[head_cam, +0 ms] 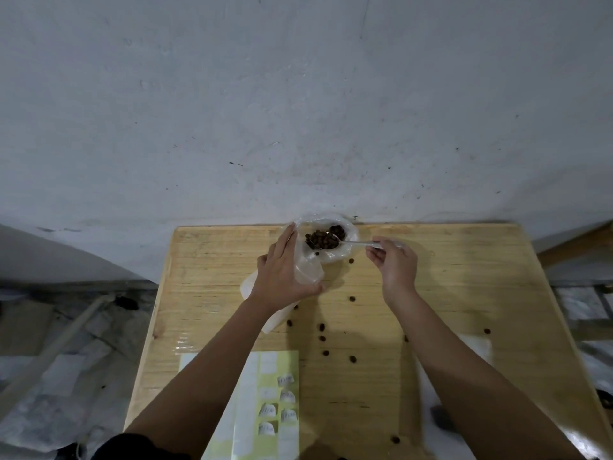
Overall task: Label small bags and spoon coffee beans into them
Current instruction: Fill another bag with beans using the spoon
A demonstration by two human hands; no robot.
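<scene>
Left hand [286, 273] fingers wrapped round a small clear bag [306, 270] at the worktop's [431, 293] far edge; right hand [394, 263] pinches a spoon [351, 242] heaped with coffee beans [320, 240] over the big bag [331, 237]; strays scattered nearer.

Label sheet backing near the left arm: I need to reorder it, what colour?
Pale yellow-green backing, white labels; head view.

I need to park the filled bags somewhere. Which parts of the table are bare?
The far right corner of the table, beyond the right hand, is bare. So is the far left strip beside the left hand. The middle is dotted with loose beans; the label sheet fills the near left.
</scene>
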